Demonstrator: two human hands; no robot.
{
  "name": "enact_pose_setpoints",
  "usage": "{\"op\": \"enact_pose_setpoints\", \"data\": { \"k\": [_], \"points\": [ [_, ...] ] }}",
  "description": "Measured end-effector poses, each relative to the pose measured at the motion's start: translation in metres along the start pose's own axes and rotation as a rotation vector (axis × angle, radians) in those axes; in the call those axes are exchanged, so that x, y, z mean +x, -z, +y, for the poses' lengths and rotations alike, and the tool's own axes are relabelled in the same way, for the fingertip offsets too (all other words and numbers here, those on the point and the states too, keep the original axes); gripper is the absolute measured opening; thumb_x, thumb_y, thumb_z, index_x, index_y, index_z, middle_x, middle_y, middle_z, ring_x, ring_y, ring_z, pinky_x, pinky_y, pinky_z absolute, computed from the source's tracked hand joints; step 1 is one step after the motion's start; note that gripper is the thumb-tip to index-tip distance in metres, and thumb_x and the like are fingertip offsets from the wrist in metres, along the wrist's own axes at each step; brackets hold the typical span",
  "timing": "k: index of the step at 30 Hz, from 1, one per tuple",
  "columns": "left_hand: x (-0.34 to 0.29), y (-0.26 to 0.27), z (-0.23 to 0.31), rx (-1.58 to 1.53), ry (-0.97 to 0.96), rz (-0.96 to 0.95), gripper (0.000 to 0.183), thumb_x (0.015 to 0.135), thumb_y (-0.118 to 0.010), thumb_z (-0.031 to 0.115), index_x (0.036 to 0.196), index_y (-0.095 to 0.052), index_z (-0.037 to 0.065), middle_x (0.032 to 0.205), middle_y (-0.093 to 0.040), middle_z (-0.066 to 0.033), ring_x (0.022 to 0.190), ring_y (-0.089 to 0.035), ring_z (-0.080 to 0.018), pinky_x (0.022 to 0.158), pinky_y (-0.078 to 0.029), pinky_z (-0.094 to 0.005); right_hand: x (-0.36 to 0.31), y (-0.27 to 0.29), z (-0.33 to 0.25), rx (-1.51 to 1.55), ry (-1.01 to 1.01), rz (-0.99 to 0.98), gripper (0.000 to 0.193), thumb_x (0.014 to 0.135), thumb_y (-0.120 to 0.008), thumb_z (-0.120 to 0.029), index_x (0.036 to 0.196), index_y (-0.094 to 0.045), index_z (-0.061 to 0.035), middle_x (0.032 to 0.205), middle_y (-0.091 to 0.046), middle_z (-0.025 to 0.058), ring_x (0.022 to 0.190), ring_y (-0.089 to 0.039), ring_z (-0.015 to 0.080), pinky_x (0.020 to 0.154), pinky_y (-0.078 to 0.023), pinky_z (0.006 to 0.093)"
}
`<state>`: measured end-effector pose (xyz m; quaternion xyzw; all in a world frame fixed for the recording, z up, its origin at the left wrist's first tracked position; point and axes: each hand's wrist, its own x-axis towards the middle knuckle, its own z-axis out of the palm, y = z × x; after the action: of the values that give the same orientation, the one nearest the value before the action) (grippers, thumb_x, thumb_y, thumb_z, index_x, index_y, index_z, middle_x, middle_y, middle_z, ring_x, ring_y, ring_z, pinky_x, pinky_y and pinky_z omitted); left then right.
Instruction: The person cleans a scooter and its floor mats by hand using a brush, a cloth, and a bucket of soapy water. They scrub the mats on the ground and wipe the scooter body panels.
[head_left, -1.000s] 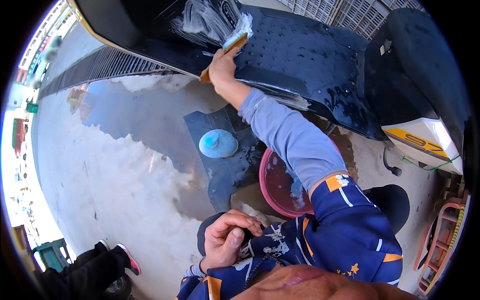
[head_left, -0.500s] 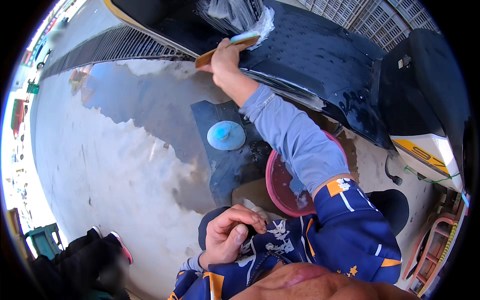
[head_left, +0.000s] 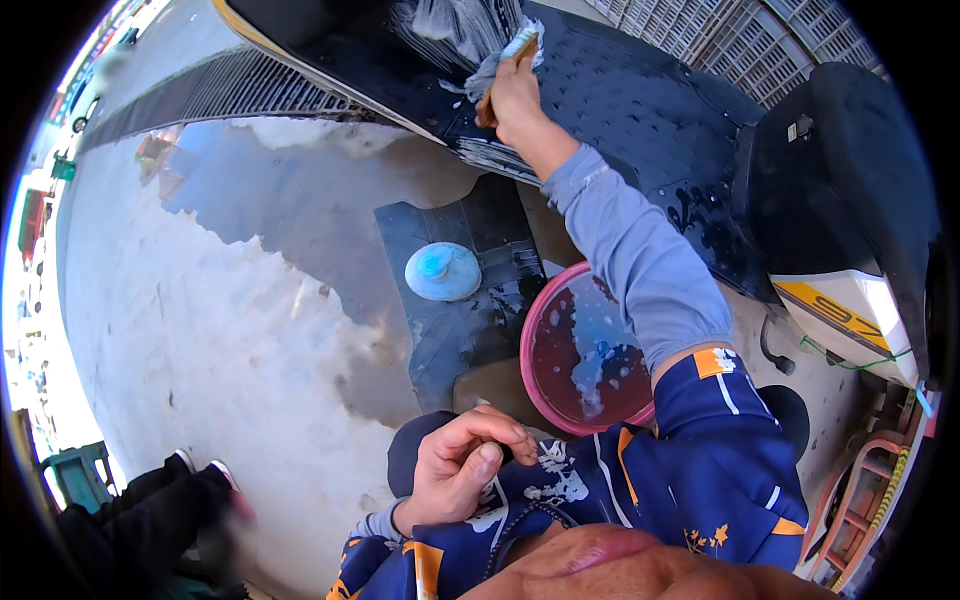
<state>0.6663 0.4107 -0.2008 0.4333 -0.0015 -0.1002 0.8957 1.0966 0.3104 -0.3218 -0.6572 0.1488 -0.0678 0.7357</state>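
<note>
My right hand (head_left: 517, 103) grips a wooden-backed scrub brush (head_left: 526, 46) and presses it on the scooter's black footboard (head_left: 620, 95). White foam (head_left: 450, 30) is smeared over the panel beside the brush. My left hand (head_left: 458, 465) rests near my lap, fingers loosely curled in toward the thumb, with nothing visible in them. Below my right forearm, a pink basin (head_left: 530, 350) holds soapy water with suds. To its left, a pale blue container with a blue cap (head_left: 443, 272) stands on a wet black floor mat (head_left: 425, 345).
The scooter's seat section (head_left: 845, 170) is at right, and grey plastic crates (head_left: 690, 30) are behind the footboard. A floor grate (head_left: 250, 88) runs along the upper left beyond a puddle (head_left: 260, 190). Another person's black-trousered legs (head_left: 150, 530) show at lower left; a red metal rack (head_left: 865, 505) is at lower right.
My right hand has moved to the right with the brush, which is turned more upright in the picture. More of the basin's water shows. The left hand keeps its pose.
</note>
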Motion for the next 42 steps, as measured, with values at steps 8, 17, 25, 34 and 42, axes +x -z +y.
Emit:
{"op": "enact_pose_setpoints", "data": {
  "k": [8, 17, 25, 34, 42],
  "points": [
    [0.005, 0.002, -0.004, 0.004, 0.008, -0.133, 0.025, 0.104, -0.052, 0.014, 0.117, -0.060, -0.006, 0.104, -0.063, -0.0160, 0.096, -0.063, -0.0223, 0.089, -0.050, -0.0362, 0.052, 0.020, 0.009, 0.013, -0.022, -0.024, 0.030, 0.106, -0.038, -0.039, 0.113, -0.040, -0.0095, 0.081, -0.052, 0.0119, 0.054, -0.057, 0.0241, 0.045, -0.050, 0.0459],
    [0.007, 0.002, -0.003, 0.017, 0.044, -0.140, 0.025, 0.104, -0.053, 0.015, 0.117, -0.060, -0.005, 0.104, -0.063, -0.0155, 0.096, -0.064, -0.0221, 0.089, -0.050, -0.0358, 0.002, 0.008, 0.039, -0.065, 0.107, -0.109, 0.066, 0.106, -0.039, -0.031, 0.161, -0.005, -0.0163, 0.072, -0.053, 0.0101, 0.049, -0.056, 0.0231, 0.043, -0.051, 0.0425],
    [-0.005, 0.005, -0.003, 0.019, -0.010, -0.103, 0.025, 0.104, -0.053, 0.014, 0.117, -0.060, -0.006, 0.103, -0.063, -0.0157, 0.095, -0.063, -0.0220, 0.089, -0.050, -0.0355, -0.106, -0.038, -0.061, -0.365, 0.840, -0.158, 0.068, 0.105, -0.046, -0.024, 0.156, -0.010, 0.0030, 0.078, -0.065, 0.0298, 0.068, -0.066, 0.0466, 0.061, -0.052, 0.0480],
    [-0.014, 0.000, 0.001, 0.043, -0.031, -0.061, 0.024, 0.102, -0.054, 0.015, 0.113, -0.060, -0.006, 0.100, -0.064, -0.0167, 0.092, -0.064, -0.0235, 0.091, -0.050, -0.0388, -0.104, -0.033, -0.014, -0.557, 0.496, -0.104, 0.080, 0.103, -0.047, -0.025, 0.150, 0.004, 0.0146, 0.081, -0.066, 0.0333, 0.073, -0.066, 0.0492, 0.067, -0.054, 0.0508],
    [-0.009, -0.004, 0.002, 0.052, -0.029, -0.012, 0.023, 0.100, -0.057, 0.018, 0.107, -0.062, -0.004, 0.092, -0.066, -0.0178, 0.084, -0.067, -0.0246, 0.093, -0.050, -0.0423, -0.072, -0.015, 0.005, -0.508, 0.235, -0.004, 0.080, 0.102, -0.045, -0.029, 0.153, 0.004, 0.0092, 0.089, -0.066, 0.0369, 0.085, -0.067, 0.0511, 0.081, -0.052, 0.0536]
  ]
}}
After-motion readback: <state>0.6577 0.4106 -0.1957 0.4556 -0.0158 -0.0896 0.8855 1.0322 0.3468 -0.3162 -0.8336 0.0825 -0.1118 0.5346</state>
